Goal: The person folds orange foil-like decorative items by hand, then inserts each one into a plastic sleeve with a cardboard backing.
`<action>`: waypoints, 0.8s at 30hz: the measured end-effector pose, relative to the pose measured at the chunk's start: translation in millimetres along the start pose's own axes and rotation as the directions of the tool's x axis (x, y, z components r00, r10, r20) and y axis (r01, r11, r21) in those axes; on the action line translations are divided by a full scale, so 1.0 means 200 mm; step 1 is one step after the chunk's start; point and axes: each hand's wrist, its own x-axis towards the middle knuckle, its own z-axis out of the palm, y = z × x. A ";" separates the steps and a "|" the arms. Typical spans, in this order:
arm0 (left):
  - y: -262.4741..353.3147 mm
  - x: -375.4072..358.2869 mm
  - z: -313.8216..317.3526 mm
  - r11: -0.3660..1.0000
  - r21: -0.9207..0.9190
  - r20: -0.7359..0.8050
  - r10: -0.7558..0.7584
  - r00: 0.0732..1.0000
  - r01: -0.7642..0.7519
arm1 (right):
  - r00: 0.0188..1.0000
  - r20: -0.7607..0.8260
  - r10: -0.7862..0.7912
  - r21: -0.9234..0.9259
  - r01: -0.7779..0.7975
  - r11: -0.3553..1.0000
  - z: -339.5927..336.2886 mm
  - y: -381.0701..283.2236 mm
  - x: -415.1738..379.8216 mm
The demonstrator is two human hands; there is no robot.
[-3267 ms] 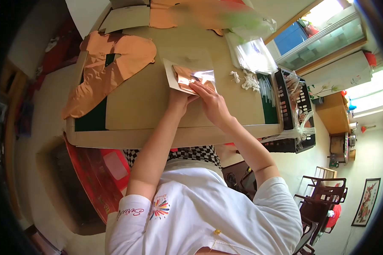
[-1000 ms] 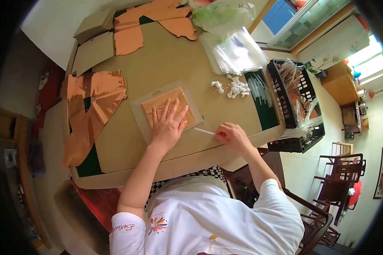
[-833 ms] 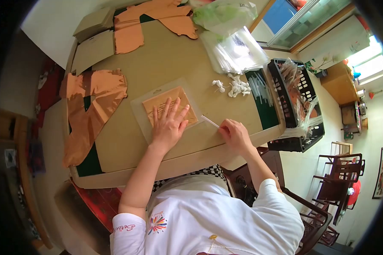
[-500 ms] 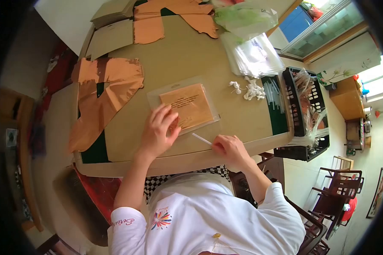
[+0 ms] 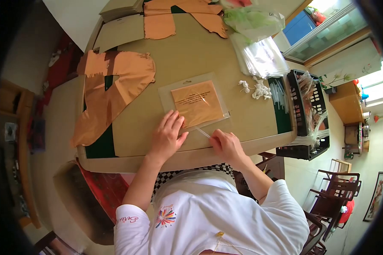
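Note:
A folded copper-coloured sheet with printed text (image 5: pixel 198 102) lies inside a clear plastic bag (image 5: pixel 166 95) on the table. My left hand (image 5: pixel 167 134) rests with fingers spread at the bag's lower left corner, holding nothing. Pinched in my right hand (image 5: pixel 227 145) is a thin clear straw (image 5: pixel 203 132), whose far end reaches the bag's lower edge. White knotted pieces (image 5: pixel 261 89) sit to the right of the bag, and beside them lie several more clear straws (image 5: pixel 278 95).
Copper foil shapes (image 5: pixel 115 91) spread over the table's left side, with grey-brown card sheets (image 5: pixel 121 32) behind. Clear bags (image 5: pixel 261 57) and a green-white bag (image 5: pixel 255 21) lie at the back right. A black crate (image 5: pixel 304 114) stands against the right edge.
My left hand has come down onto the bag's lower corner. The straw in my right hand has moved closer to the bag's lower edge. The whole view has shifted slightly.

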 end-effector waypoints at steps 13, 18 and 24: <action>-0.02 -0.01 0.01 0.999 -0.017 0.007 0.043 0.999 -0.043 | 0.997 0.016 -0.069 -0.012 0.069 0.998 0.13 -0.12 0.02; -0.02 -0.01 0.01 0.990 -0.144 0.002 0.002 1.000 -0.002 | 0.985 -0.118 -0.123 -0.092 0.113 0.989 0.25 -0.19 0.09; -0.04 -0.03 0.02 0.983 -0.185 -0.008 -0.011 1.000 0.009 | 0.977 -0.188 -0.105 -0.116 0.084 0.990 0.29 -0.20 0.16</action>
